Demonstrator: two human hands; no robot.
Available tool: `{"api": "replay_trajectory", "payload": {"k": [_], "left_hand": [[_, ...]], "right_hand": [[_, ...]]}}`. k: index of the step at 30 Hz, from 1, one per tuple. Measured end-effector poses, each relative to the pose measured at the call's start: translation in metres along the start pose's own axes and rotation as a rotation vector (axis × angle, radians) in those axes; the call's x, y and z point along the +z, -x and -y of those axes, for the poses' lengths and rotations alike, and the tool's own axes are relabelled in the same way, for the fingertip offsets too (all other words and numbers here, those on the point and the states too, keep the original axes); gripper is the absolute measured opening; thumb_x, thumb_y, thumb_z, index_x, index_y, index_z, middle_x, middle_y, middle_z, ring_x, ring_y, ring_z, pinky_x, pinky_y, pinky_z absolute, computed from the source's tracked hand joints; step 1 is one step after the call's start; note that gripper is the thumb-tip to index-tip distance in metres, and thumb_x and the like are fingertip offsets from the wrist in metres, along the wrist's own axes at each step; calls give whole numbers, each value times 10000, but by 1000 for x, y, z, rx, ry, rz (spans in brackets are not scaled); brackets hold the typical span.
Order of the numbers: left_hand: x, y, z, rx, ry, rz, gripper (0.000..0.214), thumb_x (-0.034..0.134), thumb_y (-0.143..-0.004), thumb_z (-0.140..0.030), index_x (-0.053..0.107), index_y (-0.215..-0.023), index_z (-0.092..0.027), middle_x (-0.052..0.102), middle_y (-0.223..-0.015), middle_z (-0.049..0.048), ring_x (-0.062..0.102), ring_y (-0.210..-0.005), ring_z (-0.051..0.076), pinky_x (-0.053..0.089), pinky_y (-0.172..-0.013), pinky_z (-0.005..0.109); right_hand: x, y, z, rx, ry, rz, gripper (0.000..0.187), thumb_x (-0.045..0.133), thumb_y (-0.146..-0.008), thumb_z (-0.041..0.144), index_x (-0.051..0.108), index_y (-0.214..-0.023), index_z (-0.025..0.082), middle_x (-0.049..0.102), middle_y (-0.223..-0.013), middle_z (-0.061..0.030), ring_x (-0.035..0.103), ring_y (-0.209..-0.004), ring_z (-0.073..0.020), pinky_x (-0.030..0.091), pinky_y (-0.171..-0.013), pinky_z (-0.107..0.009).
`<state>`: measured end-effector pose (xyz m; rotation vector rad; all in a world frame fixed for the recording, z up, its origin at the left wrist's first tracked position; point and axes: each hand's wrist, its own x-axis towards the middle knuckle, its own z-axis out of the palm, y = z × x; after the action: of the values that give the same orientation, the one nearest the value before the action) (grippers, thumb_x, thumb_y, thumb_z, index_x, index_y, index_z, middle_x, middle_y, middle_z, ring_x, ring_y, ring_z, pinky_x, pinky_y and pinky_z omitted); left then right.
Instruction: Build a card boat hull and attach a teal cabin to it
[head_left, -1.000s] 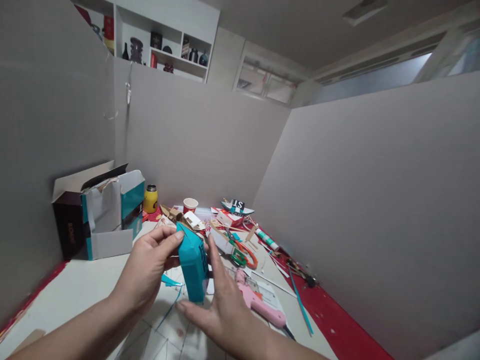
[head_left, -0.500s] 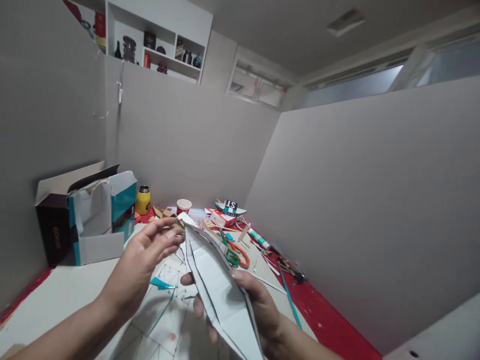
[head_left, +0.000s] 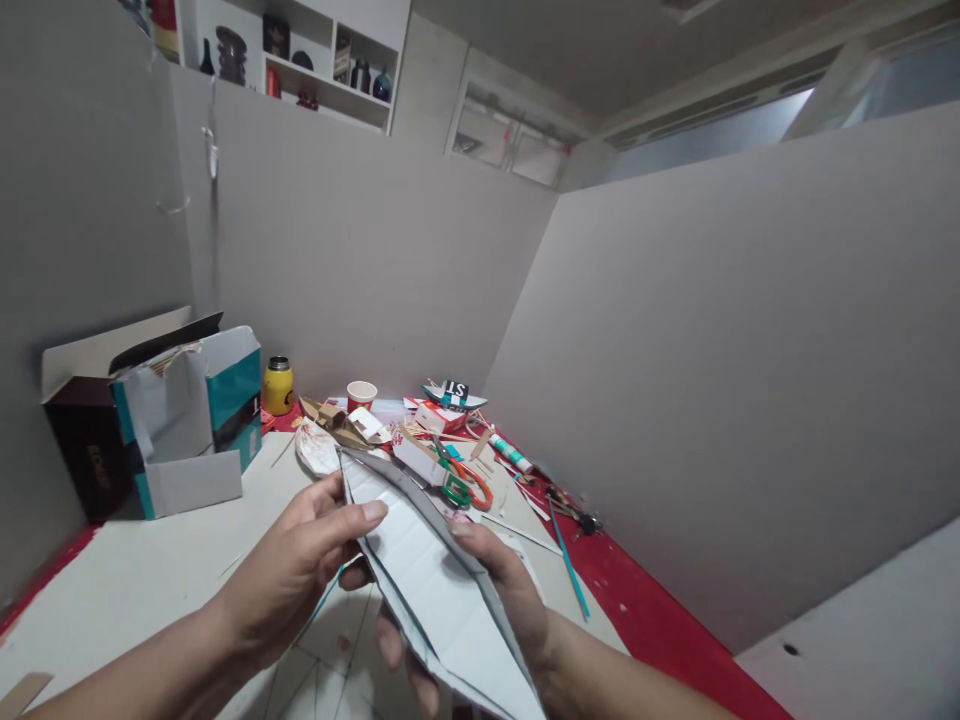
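Observation:
A white folded cardboard boat shape (head_left: 446,600) with dark cut edges and a pointed far end is held over the table. My right hand (head_left: 514,585) grips its right side, thumb on the upper edge and fingers curled beneath. Near the pointed end, my left hand (head_left: 300,555) pinches the left wall, its thumb inside on the white face and its other fingers outside, partly hidden. Just beyond the shape lie scissors (head_left: 480,487) with orange and green handles. Under my hands is a white sheet (head_left: 322,680) with drawn lines, partly covered.
At the left stands an open teal and white box (head_left: 195,480) beside a dark box (head_left: 82,450). Further back are a yellow bottle (head_left: 278,387), a paper cup (head_left: 361,395) and a small model boat (head_left: 457,397). Cardboard scraps and a glue tube (head_left: 511,452) lie on the right.
My left hand has moved from beside the cardboard boat shape onto it and closed on its left wall. The right hand keeps its grip. The view has tilted slightly downward.

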<state>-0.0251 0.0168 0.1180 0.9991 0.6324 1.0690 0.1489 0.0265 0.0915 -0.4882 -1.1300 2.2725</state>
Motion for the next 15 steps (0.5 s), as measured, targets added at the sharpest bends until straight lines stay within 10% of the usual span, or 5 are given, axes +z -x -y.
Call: {"api": "replay_trajectory", "payload": {"k": [9,15], "left_hand": [[0,-2,5,-32,-137,-113,167,672,-771,-282,603,-841,-147,548,-577,-34,353,-409,44,269,-379,154],[-5,-6,5,62,-244,-264,240,639,-791,-258,621,-1009,-160,686,-765,10,622,-662,148,498,-614,227]], "right_hand": [[0,-7,-8,82,-48,100,606,477,-745,626,652,-1015,113,677,-999,-134,639,-681,-181,411,-452,-199],[-10,0,0,-159,476,-237,484,510,-827,595,685,-839,144,686,-838,-83,622,-793,-217,493,-696,-325]]}}
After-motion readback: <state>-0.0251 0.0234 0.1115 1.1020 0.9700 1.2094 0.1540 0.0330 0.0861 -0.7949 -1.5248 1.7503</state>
